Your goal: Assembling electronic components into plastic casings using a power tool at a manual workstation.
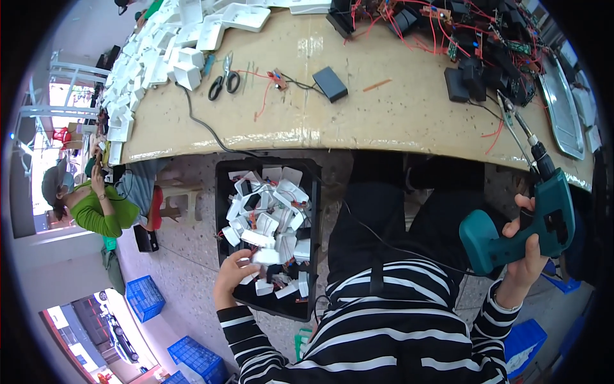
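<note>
My left hand [234, 274] is over the near left part of a black crate [221, 185]. Its fingers are closed on the edge of a slightly blurred white plastic case [266, 257]. The crate holds a heap of similar white cases [267, 223] with small boards and wires among them. At the right, my right hand [526, 256] is wrapped round the handle of a teal soldering gun [555, 208]. Its long metal tip and a thin side tube point up and away over the table edge, close to a black box [456, 85] with wires.
The table [358, 121] carries white cases [185, 67] at far left, scissors [224, 77], a small wired board [277, 79], a black box [330, 84], tangled red wires and boards [448, 29], and a metal tray [561, 109]. Another person [96, 205] sits at the left. Blue baskets [146, 298] stand behind.
</note>
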The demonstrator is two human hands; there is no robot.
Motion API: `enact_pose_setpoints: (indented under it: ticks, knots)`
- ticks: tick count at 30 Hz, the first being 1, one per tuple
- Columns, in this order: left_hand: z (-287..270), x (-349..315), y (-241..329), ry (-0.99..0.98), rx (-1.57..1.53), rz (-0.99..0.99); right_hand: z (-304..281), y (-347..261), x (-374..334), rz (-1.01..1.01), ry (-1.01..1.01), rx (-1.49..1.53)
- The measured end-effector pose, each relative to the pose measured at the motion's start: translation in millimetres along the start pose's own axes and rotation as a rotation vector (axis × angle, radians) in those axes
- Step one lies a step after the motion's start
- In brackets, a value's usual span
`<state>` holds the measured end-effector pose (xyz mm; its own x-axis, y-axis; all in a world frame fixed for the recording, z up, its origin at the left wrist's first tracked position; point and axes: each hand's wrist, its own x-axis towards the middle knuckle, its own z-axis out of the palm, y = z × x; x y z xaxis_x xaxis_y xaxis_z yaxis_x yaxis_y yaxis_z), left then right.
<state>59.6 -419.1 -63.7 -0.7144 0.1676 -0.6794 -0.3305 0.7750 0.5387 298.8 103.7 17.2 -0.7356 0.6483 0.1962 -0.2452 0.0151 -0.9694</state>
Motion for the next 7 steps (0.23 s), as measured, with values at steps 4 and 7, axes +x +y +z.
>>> enact_pose_setpoints:
  ticks: [4, 7]
  knots:
    - [-38, 6, 75, 0.163, 0.257, 0.109, 0, 1, 2, 0.003, 0.014, 0.006]
    - [-69, 55, 151, 0.511, 0.131, 0.512, 1, 0, 5, 0.007, 0.022, -0.038]
